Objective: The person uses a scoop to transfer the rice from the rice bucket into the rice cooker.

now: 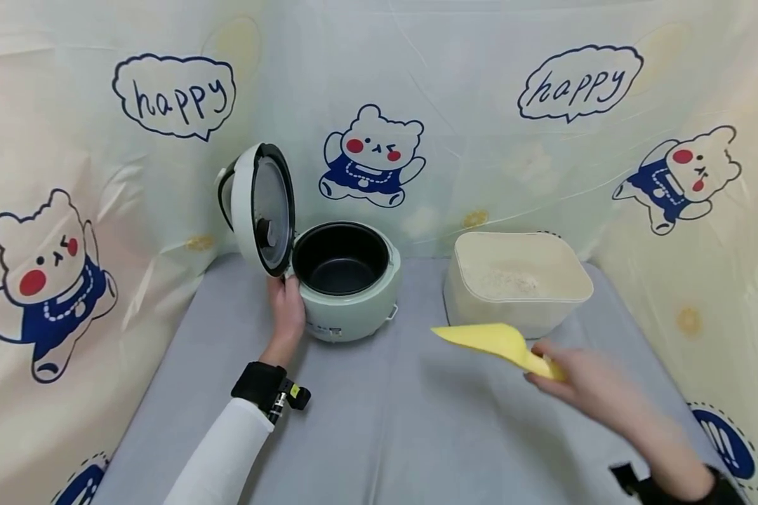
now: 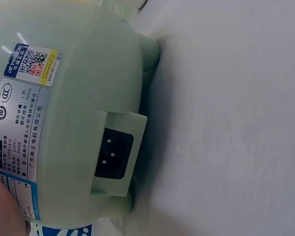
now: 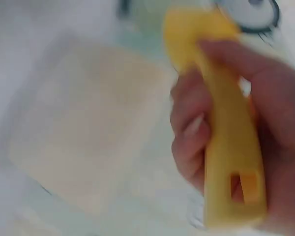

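Observation:
A pale green rice cooker (image 1: 354,308) stands with its lid (image 1: 271,210) raised at the left, and its black inner pot (image 1: 341,259) shows no contents. My left hand (image 1: 286,308) rests against the cooker's side just below the lid hinge; its fingertips are partly hidden. The left wrist view shows the cooker's wall (image 2: 88,98) close up, with a fingertip at the lower left. My right hand (image 1: 596,386) grips a yellow scoop (image 1: 493,340) by the handle, holding it in front of a cream bin (image 1: 518,312). White grains (image 1: 508,284) lie inside the bin.
Grey cloth (image 1: 366,421) covers the table. Behind and at both sides hangs a printed curtain (image 1: 467,126) with bear drawings. On the cooker's wall are labels (image 2: 22,128) and a power socket (image 2: 114,153).

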Available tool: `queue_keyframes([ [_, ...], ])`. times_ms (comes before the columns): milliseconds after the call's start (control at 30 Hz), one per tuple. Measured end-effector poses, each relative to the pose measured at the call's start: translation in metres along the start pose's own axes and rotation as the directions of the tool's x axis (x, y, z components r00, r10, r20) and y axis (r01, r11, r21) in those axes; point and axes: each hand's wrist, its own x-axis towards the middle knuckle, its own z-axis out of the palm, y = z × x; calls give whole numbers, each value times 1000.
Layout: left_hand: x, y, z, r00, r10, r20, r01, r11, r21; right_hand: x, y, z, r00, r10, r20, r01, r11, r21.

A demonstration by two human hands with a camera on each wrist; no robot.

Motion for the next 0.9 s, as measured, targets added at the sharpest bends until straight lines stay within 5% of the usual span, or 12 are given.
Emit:
queue_keyframes([
  [100,2,0,2,1000,17,-5,-17,1000,-10,12,10,-40,994,-86,-61,81,993,-81],
  [333,0,1,1,1000,-5,10,5,1000,10,54,41,-92,998,11,-56,-19,992,-128],
  [633,-3,-1,-1,1000,-6,25,5,1000,28,110,93,-71,985,12,170,55,921,-387],
  [900,-3,-2,-1,999,38,14,-38,999,37,130,112,-53,975,-7,222,112,876,-468],
])
